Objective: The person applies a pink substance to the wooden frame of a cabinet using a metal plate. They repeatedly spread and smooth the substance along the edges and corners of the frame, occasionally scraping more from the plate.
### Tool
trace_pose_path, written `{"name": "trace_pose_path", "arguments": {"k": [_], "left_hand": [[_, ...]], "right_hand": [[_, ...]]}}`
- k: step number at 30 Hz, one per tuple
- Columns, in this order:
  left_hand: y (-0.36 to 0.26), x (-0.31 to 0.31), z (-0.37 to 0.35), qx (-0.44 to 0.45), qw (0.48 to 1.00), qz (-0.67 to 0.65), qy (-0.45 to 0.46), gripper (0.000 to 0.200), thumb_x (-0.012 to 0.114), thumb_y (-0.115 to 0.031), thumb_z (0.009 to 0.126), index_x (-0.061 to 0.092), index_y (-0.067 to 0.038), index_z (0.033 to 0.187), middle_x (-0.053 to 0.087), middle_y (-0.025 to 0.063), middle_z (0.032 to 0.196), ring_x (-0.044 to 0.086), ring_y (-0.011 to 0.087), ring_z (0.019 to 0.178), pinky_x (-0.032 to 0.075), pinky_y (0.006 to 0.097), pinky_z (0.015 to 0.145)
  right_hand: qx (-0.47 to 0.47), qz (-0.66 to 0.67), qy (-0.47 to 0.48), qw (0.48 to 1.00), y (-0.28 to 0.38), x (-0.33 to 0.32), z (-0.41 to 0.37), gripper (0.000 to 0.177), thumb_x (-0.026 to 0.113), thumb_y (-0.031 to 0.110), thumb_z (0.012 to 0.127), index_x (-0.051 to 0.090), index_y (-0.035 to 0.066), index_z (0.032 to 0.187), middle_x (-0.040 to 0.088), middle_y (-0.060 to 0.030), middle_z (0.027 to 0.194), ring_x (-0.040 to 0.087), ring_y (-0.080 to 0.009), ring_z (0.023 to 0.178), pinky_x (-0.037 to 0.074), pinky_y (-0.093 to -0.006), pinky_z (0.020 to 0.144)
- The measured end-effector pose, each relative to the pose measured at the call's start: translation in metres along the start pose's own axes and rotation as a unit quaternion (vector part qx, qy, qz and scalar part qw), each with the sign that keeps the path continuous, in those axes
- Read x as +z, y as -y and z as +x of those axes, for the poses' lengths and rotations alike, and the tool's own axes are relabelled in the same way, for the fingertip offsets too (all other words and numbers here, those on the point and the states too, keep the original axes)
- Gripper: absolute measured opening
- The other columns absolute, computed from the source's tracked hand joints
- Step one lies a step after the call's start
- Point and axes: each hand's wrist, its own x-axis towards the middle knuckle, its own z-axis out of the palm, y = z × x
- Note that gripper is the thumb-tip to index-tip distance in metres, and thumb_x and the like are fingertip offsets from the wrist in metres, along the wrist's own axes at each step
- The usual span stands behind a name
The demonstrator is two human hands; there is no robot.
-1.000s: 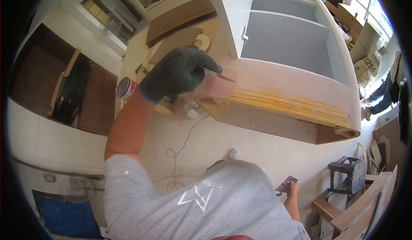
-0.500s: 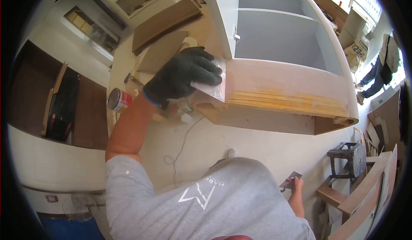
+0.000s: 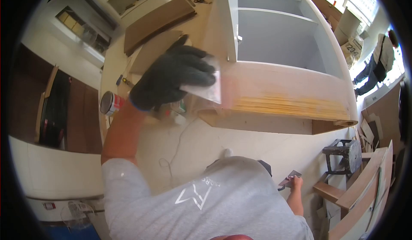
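Observation:
My left hand (image 3: pixel 176 77), in a dark glove, presses a pale, flat sheet or scraper (image 3: pixel 208 87) against the left end of the cabinet's pinkish side panel (image 3: pixel 283 79). Its fingers are closed over the sheet. A band of yellowish, streaked wood (image 3: pixel 287 105) runs along the panel's lower edge. Low on the right, my bare right hand (image 3: pixel 296 182) grips a flat, dark-bladed scraper (image 3: pixel 286 179), away from the cabinet.
A paint can (image 3: pixel 110 103), a screwdriver (image 3: pixel 127 82) and curved boards (image 3: pixel 159 23) lie at the left. At the right are a black stool (image 3: pixel 342 156) and wooden pieces (image 3: pixel 365 188). A person (image 3: pixel 380 64) stands farther back, upper right. A cable crosses the floor.
My left hand has shifted slightly left and down with the pale sheet. The view has tilted a little. My right hand still holds the scraper low at the right.

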Motion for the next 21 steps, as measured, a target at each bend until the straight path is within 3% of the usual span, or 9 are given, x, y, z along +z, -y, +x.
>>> {"name": "trace_pose_path", "arguments": {"k": [3,4,7,9,11,12,15,18,21], "left_hand": [[-0.005,0.018,0.022,0.039,0.998,0.042,-0.004,0.036,0.074,-0.003,0.063,0.078,-0.017,0.096,0.074,-0.001,0.107,0.063,0.0271,0.113,0.035,0.0496,0.114],[-0.002,0.021,0.023,0.029,0.999,0.017,0.024,0.028,0.075,-0.014,0.07,0.079,-0.017,0.098,0.075,0.003,0.109,0.063,0.0337,0.114,0.037,0.0514,0.113],[-0.014,0.018,0.009,-0.029,0.998,0.031,0.038,0.029,0.073,-0.011,0.07,0.079,-0.017,0.098,0.075,0.0028,0.107,0.063,0.0341,0.113,0.035,0.0518,0.114],[-0.024,0.006,-0.006,-0.068,0.996,0.045,0.032,0.031,0.072,-0.006,0.068,0.079,-0.016,0.096,0.075,0.0042,0.103,0.063,0.035,0.112,0.036,0.0527,0.113],[-0.043,-0.006,-0.009,-0.115,0.987,0.108,0.042,0.033,0.07,-0.003,0.067,0.079,-0.016,0.096,0.076,0.0053,0.102,0.063,0.0347,0.112,0.037,0.0536,0.112],[-0.049,-0.006,-0.002,-0.147,0.985,0.094,0.001,0.037,0.067,0.003,0.065,0.08,-0.015,0.094,0.076,0.0056,0.101,0.064,0.0338,0.11,0.042,0.0507,0.107],[-0.049,0.005,0.008,-0.185,0.975,0.101,-0.067,0.039,0.065,0.006,0.065,0.08,-0.014,0.095,0.076,0.0058,0.102,0.066,0.0329,0.107,0.048,0.0458,0.1],[-0.046,0.017,0.028,-0.181,0.972,0.139,-0.049,0.038,0.068,0.006,0.066,0.079,-0.014,0.097,0.076,0.0067,0.104,0.066,0.0331,0.104,0.051,0.0425,0.097],[-0.04,0.024,0.039,-0.188,0.977,0.1,-0.029,0.036,0.069,0.003,0.068,0.08,-0.012,0.098,0.075,0.0074,0.106,0.065,0.033,0.108,0.049,0.0428,0.1]], "right_hand": [[0.031,0.112,0.084,0.99,0.008,-0.002,0.022,0.017,0.05,0.002,0.089,0.058,-0.01,0.097,0.067,-0.0197,0.083,0.069,-0.0287,0.068,0.061,-0.0422,0.062],[0.037,0.105,0.087,0.99,0.014,-0.003,0.031,0.016,0.049,0.001,0.089,0.058,-0.01,0.097,0.067,-0.0199,0.083,0.069,-0.0293,0.068,0.061,-0.0426,0.062],[0.048,0.09,0.104,0.989,0.028,-0.006,0.062,0.015,0.048,0.0,0.088,0.056,-0.01,0.096,0.066,-0.0205,0.082,0.069,-0.0308,0.068,0.062,-0.0438,0.063],[-0.005,0.078,0.142,0.987,0.016,-0.001,0.104,0.014,0.048,0.0,0.089,0.055,-0.009,0.098,0.066,-0.0205,0.082,0.07,-0.0318,0.069,0.062,-0.0443,0.064],[-0.137,0.078,0.206,0.966,-0.046,0.012,0.202,0.014,0.048,0.001,0.09,0.053,-0.008,0.099,0.065,-0.0205,0.082,0.07,-0.0328,0.069,0.062,-0.0448,0.064],[-0.205,0.083,0.238,0.946,-0.068,0.019,0.244,0.014,0.048,0.001,0.09,0.053,-0.007,0.1,0.065,-0.0206,0.082,0.07,-0.0333,0.069,0.063,-0.045,0.064],[-0.291,0.066,0.33,0.896,-0.06,0.011,0.296,0.012,0.047,0.001,0.091,0.051,-0.006,0.1,0.064,-0.0205,0.082,0.069,-0.0339,0.069,0.062,-0.0468,0.063],[-0.272,0.077,0.351,0.892,-0.038,0.01,0.321,0.01,0.047,0.001,0.092,0.052,-0.005,0.098,0.064,-0.0204,0.081,0.068,-0.0349,0.069,0.061,-0.0477,0.065],[-0.177,-0.093,0.321,0.926,0.055,-0.003,0.267,0.013,0.046,0.004,0.094,0.056,-0.003,0.096,0.064,-0.0215,0.081,0.068,-0.038,0.075,0.06,-0.0531,0.073]]}}
